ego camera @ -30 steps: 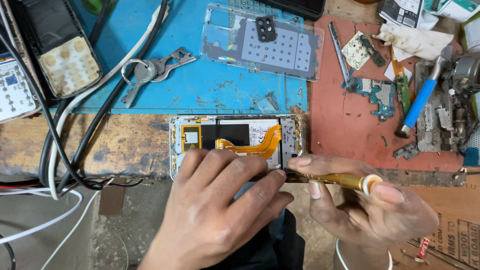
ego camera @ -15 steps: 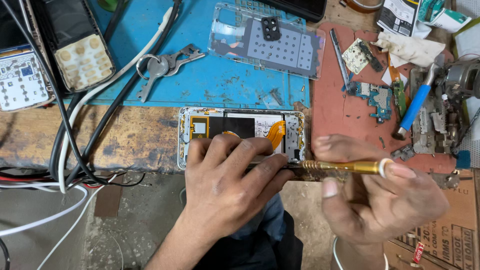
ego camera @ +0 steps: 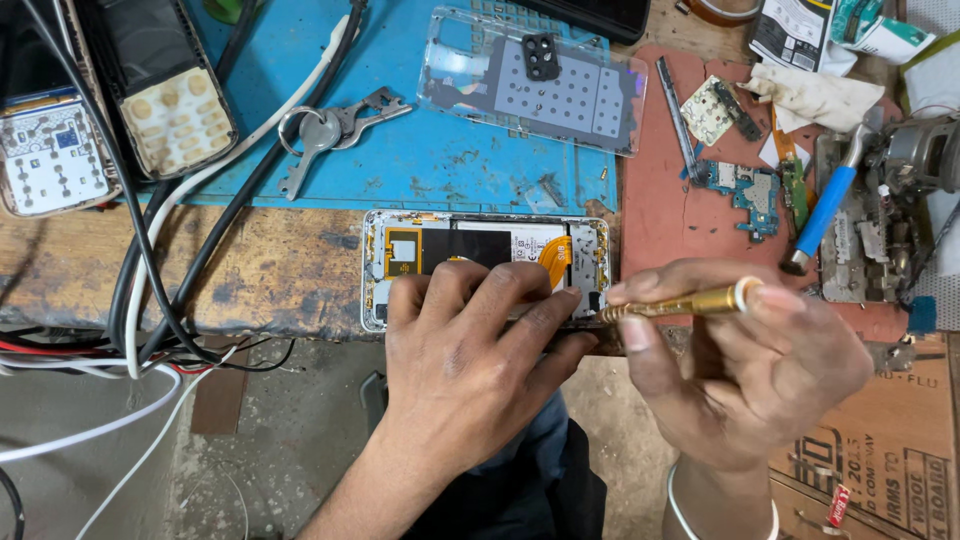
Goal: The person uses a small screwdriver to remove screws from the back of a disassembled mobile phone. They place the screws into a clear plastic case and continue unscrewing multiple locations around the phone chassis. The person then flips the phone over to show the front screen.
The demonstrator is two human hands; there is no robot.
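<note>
At the centre of the frame an opened phone (ego camera: 485, 262) lies flat on the worn wooden edge of the counter (ego camera: 250, 275), its long side running left to right. The left hand (ego camera: 470, 350) rests on its lower half, fingers spread and pressed down, covering the near edge. The right hand (ego camera: 745, 365), at the lower right, is closed around a brass-coloured screwdriver (ego camera: 680, 303), whose tip reaches the phone's right end.

The phone has its back removed: a white frame, a black and white battery panel, yellow-bordered parts at the left and an orange ribbon cable (ego camera: 553, 255) curling near the right.

Above it, on a blue mat (ego camera: 420, 170), lies the clear back cover (ego camera: 535, 90) with a grey perforated sheet, and to its left a bunch of keys (ego camera: 335, 130). Two old keypad handsets (ego camera: 110, 110) sit in the upper left, crossed by black and white cables (ego camera: 150, 290). On the red mat (ego camera: 660, 200) at the right are a small circuit board (ego camera: 745, 190) and a blue-handled tool (ego camera: 825, 210).
</note>
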